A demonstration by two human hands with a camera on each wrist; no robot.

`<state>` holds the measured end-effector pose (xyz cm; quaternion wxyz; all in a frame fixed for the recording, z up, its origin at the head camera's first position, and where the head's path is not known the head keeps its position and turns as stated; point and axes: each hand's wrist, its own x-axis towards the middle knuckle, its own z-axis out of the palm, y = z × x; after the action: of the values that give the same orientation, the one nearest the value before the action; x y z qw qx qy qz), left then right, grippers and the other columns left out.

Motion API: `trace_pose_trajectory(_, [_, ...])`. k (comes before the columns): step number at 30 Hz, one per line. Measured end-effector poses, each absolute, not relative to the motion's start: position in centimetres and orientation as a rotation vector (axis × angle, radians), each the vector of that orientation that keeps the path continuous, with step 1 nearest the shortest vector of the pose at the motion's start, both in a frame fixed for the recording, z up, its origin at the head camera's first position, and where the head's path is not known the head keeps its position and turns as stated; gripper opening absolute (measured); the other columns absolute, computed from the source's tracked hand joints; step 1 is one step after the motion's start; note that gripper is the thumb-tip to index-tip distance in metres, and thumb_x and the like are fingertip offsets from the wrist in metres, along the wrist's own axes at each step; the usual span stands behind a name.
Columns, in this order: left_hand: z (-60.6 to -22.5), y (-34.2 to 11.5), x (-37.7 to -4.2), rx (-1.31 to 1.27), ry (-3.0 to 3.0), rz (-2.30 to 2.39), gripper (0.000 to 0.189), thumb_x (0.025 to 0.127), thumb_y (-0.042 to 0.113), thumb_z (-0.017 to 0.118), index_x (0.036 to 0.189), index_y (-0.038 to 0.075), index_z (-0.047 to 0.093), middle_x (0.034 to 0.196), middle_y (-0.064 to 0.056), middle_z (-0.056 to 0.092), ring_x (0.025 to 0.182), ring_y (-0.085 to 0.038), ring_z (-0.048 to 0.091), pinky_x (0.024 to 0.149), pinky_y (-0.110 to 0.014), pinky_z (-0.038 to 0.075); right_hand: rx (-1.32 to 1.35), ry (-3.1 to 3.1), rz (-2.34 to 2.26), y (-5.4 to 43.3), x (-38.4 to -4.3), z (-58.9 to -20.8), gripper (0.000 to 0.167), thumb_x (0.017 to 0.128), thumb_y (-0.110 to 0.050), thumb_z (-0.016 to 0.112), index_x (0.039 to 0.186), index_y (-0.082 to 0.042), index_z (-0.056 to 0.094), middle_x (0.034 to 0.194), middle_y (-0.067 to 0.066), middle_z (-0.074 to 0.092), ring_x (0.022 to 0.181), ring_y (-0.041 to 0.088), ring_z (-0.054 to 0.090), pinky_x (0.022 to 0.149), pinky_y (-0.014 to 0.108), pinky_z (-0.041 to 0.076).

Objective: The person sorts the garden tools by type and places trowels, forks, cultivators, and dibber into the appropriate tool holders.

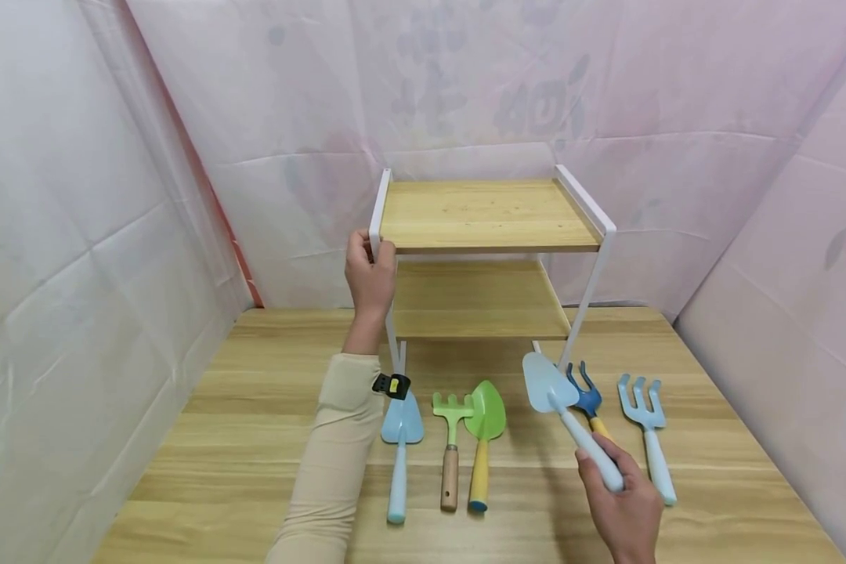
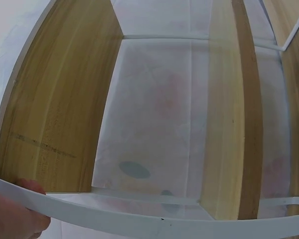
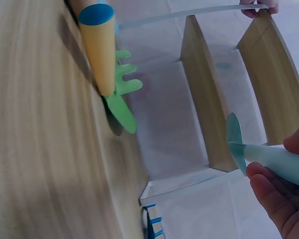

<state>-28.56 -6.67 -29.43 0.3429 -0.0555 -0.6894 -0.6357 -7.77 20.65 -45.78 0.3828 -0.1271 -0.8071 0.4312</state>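
A two-tier wooden shelf (image 1: 493, 211) with a white metal frame stands at the back of the table. My left hand (image 1: 371, 274) grips the frame's front left corner by the top board; in the left wrist view its fingers (image 2: 20, 214) curl round the white bar. In my right hand (image 1: 623, 497) is a light blue garden trowel (image 1: 548, 384), held by its handle with the blade raised toward the shelf's right front leg. The right wrist view shows this trowel (image 3: 274, 159) pinched between thumb and fingers, clear of the table.
On the table (image 1: 254, 439) lie a blue trowel (image 1: 398, 462), a green fork with wooden handle (image 1: 450, 470), a green trowel with yellow handle (image 1: 486, 415), a dark blue hand rake (image 1: 589, 401) and a light blue fork (image 1: 652, 439). Pale curtains (image 1: 99, 235) enclose the table.
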Motion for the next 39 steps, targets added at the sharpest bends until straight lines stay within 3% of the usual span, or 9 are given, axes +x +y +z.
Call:
trace_pose_trajectory(2, [-29.4, -6.7, -28.6, -0.149, -1.793, -1.655, 0.008, 0.081, 0.014, 0.045, 0.086, 0.009, 0.048, 0.066, -0.003, 0.042, 0.056, -0.016, 0.037, 0.049, -0.029, 0.031, -0.295, -2.034, 1.119, 21.0, -8.0, -46.3, 0.031, 0.072, -0.005, 0.077, 0.102, -0.004, 0.071, 0.084, 0.009, 0.068, 0.061, -0.003, 0.05, 0.052, 0.012, 0.036])
trace_pose_trajectory(7, [-29.1, -6.8, -28.6, -0.158, -1.81, -1.63, 0.014, 0.081, 0.013, 0.045, 0.088, 0.007, 0.056, 0.061, -0.001, 0.039, 0.052, -0.013, 0.035, 0.047, -0.027, 0.028, -0.279, -2.013, 1.155, 21.1, -8.0, -45.8, 0.033, 0.071, -0.002, 0.077, 0.102, -0.003, 0.071, 0.084, 0.009, 0.068, 0.061, -0.002, 0.051, 0.051, 0.012, 0.036])
trace_pose_trajectory(14, [-29.1, -6.8, -28.7, -0.181, -1.85, -1.618, 0.022, 0.082, 0.013, 0.043, 0.095, 0.005, 0.06, 0.059, 0.001, 0.035, 0.048, -0.011, 0.032, 0.044, -0.026, 0.026, -0.282, -2.022, 1.162, 20.5, -7.4, -42.6, 0.03, 0.069, 0.003, 0.077, 0.099, 0.0, 0.071, 0.072, -0.022, 0.059, 0.052, 0.001, 0.049, 0.047, 0.013, 0.038])
trace_pose_trajectory(23, [-29.1, -6.7, -28.7, -0.105, -1.786, -1.677, 0.013, 0.079, 0.014, 0.055, 0.087, 0.006, 0.061, 0.063, -0.002, 0.047, 0.054, -0.013, 0.041, 0.049, -0.027, 0.034, -0.246, -1.978, 1.196, 20.9, -7.2, -41.0, 0.032, 0.068, 0.005, 0.077, 0.098, 0.003, 0.07, 0.082, -0.023, 0.063, 0.056, -0.001, 0.052, 0.049, 0.011, 0.039])
trace_pose_trajectory(31, [-29.0, -6.5, -28.7, -0.062, -1.759, -1.778, 0.015, 0.077, 0.02, 0.067, 0.083, 0.01, 0.058, 0.063, -0.002, 0.046, 0.052, -0.012, 0.042, 0.047, -0.026, 0.036, -0.236, -1.944, 1.18, 21.3, -6.9, -38.6, 0.032, 0.068, 0.005, 0.076, 0.099, 0.002, 0.071, 0.085, -0.026, 0.062, 0.061, -0.002, 0.056, 0.052, 0.009, 0.041])
trace_pose_trajectory(34, [-28.9, -6.5, -28.6, -0.051, -1.752, -1.789, 0.014, 0.077, 0.017, 0.067, 0.083, 0.01, 0.057, 0.063, -0.001, 0.045, 0.052, -0.011, 0.04, 0.046, -0.025, 0.035, -0.162, -1.911, 1.197, 21.6, -6.9, -37.7, 0.031, 0.069, 0.009, 0.073, 0.099, 0.006, 0.069, 0.082, -0.022, 0.065, 0.066, -0.001, 0.061, 0.054, 0.01, 0.044])
trace_pose_trajectory(39, [-28.8, -6.3, -28.5, -0.054, -1.734, -1.796, 0.012, 0.077, 0.013, 0.065, 0.085, 0.009, 0.058, 0.061, 0.0, 0.043, 0.05, -0.01, 0.037, 0.045, -0.024, 0.032, 0.11, -1.73, 1.346, 22.3, -7.6, -36.7, 0.03, 0.07, 0.02, 0.065, 0.1, 0.019, 0.062, 0.079, 0.001, 0.07, 0.072, 0.007, 0.067, 0.061, 0.013, 0.048])
